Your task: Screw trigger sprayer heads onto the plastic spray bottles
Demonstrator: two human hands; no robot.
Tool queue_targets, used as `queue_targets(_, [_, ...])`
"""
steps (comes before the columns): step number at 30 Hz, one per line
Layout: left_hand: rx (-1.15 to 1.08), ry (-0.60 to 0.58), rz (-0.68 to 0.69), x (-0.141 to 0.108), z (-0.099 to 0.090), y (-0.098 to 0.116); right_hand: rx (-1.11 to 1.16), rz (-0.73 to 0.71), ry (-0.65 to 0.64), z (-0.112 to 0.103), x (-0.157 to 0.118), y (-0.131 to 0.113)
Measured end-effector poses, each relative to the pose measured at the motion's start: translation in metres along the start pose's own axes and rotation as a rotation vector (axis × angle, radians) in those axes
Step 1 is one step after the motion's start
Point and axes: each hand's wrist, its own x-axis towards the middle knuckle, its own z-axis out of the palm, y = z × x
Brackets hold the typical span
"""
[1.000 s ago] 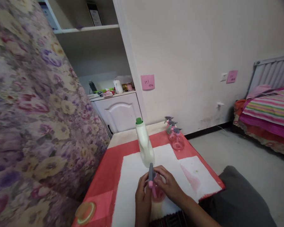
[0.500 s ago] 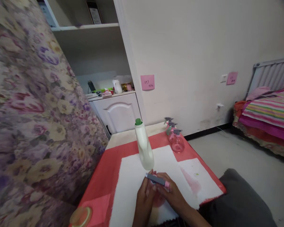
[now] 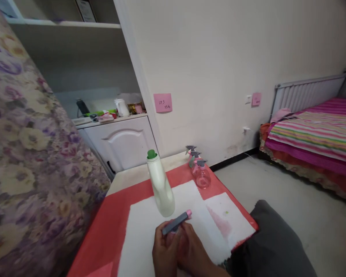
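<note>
Between my two hands, low over the white cloth (image 3: 144,231), is a pink spray bottle (image 3: 182,243) with a grey spray head and pink nozzle tip pointing up to the right. My left hand (image 3: 164,250) wraps its left side and the head's rear end. Around the right side of the bottle curls my right hand (image 3: 194,248). Just beyond them a pale green bottle (image 3: 159,184) stands upright with a green piece in its mouth. Several pink spray bottles (image 3: 203,179) with grey heads stand at the table's back right corner.
A red cover (image 3: 103,227) lies on the table under the white cloths. The stained smaller cloth (image 3: 233,219) is at the right. Behind are a white cabinet (image 3: 123,140) and wall; a floral curtain (image 3: 31,154) hangs at left, and a bed (image 3: 311,134) stands far right.
The spray head in my hands has turned, its pink tip swinging from lower right to upper right. The view has shifted right, so the table and bottles appear farther left.
</note>
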Motion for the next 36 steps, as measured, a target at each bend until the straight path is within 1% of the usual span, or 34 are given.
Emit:
queue_targets(2, [0.000, -0.014, -0.012, -0.002, -0.002, 0.004, 0.031, 0.024, -0.037, -0.005, 0.006, -0.012])
queue_targets(5, [0.052, -0.088, 0.005, -0.004, -0.012, 0.015, 0.104, 0.021, -0.202, -0.017, 0.013, -0.029])
queue_targets(7, [0.122, -0.149, 0.024, -0.004, -0.021, 0.022, 0.141, 0.032, -0.293, -0.025, 0.016, -0.036])
queue_targets(9, [0.184, -0.199, 0.055, -0.001, -0.030, 0.025, 0.161, 0.048, -0.344, -0.030, 0.019, -0.038])
queue_targets(12, [0.223, -0.287, 0.143, 0.002, -0.042, 0.024, 0.178, 0.084, -0.417, -0.035, 0.024, -0.036])
queue_targets(15, [0.243, -0.367, 0.199, 0.004, -0.048, 0.026, 0.173, 0.120, -0.474, -0.041, 0.028, -0.037])
queue_targets(17, [0.252, -0.365, 0.203, 0.004, -0.048, 0.028, 0.174, 0.124, -0.515, -0.045, 0.031, -0.040])
queue_targets(19, [0.230, -0.334, 0.182, 0.003, -0.044, 0.028, 0.187, 0.125, -0.552, -0.049, 0.033, -0.041])
queue_targets(23, [0.075, -0.242, 0.105, 0.002, -0.034, 0.019, 0.230, 0.108, -0.614, -0.051, 0.036, -0.035])
queue_targets(26, [-0.053, -0.195, 0.061, 0.003, -0.029, 0.012, 0.227, 0.132, -0.639, -0.052, 0.037, -0.026])
queue_targets(28, [-0.068, -0.223, 0.044, 0.004, -0.027, 0.012, 0.220, 0.158, -0.639, -0.053, 0.038, -0.022])
queue_targets(30, [-0.022, -0.275, 0.048, 0.003, -0.025, 0.017, 0.232, 0.171, -0.646, -0.055, 0.038, -0.022])
queue_targets(33, [0.052, -0.339, 0.071, 0.001, -0.023, 0.031, 0.281, 0.167, -0.664, -0.059, 0.038, -0.027])
queue_targets(36, [0.062, -0.402, 0.075, -0.001, -0.021, 0.045, 0.334, 0.151, -0.682, -0.060, 0.036, -0.030])
